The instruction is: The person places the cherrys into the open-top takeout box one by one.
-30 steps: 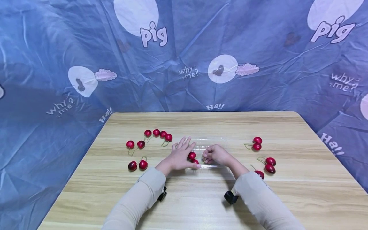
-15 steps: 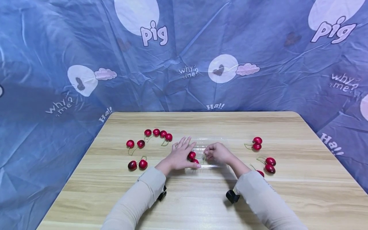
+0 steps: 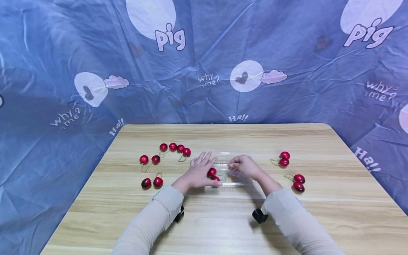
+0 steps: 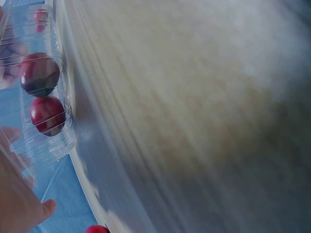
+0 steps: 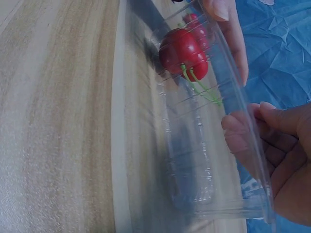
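A clear plastic box (image 3: 237,183) lies on the table with a pair of red cherries (image 3: 211,172) in its left end. Green stems (image 5: 206,92) run from these cherries toward the box's middle. My left hand (image 3: 198,174) is spread across the left end, fingers nearly straight, thumb by the near edge. Above the box's right half is my right hand (image 3: 244,166), its fingers loosely bent. In the right wrist view its thumb and forefinger are close together, with nothing seen between them; the stem ends lie just short of those fingertips.
Several cherries (image 3: 158,182) with stems lie in pairs on the left of the wooden table (image 3: 216,226). More cherries (image 3: 284,162) lie to the right, some partly behind the right sleeve (image 3: 287,209). A blue printed cloth (image 3: 204,95) hangs behind the table.
My right hand has drawn a little up and to the right, away from the cherry stems, which stay in the box. My left hand has kept its place.
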Motion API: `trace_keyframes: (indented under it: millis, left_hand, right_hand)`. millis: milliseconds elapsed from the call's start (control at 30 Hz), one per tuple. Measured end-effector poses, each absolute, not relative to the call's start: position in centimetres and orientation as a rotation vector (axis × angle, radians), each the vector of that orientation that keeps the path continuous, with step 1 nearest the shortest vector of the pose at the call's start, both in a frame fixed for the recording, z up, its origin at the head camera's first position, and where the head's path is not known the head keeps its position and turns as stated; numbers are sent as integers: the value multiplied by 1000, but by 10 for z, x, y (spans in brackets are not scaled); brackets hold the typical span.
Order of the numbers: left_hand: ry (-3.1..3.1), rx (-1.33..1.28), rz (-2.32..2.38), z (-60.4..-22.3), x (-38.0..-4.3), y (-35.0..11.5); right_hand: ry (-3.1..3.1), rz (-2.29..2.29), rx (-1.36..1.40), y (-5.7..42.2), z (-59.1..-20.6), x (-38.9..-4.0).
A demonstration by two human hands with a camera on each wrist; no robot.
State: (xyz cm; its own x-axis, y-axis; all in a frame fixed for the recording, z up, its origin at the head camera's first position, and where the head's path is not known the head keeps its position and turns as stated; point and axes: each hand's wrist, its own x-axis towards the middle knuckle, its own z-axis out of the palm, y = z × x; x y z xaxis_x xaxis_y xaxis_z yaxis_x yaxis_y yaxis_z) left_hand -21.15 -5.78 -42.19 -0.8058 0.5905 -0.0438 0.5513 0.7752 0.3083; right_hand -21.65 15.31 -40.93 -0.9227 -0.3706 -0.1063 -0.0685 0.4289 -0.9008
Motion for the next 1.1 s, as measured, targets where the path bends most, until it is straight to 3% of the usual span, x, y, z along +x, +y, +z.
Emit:
trace_keyframes:
  millis: [1100]
  left_hand:
    - [2835,936,410,-421,-209,-59]
  right_hand:
    - [2287,-1678,-353,204,-387,-193]
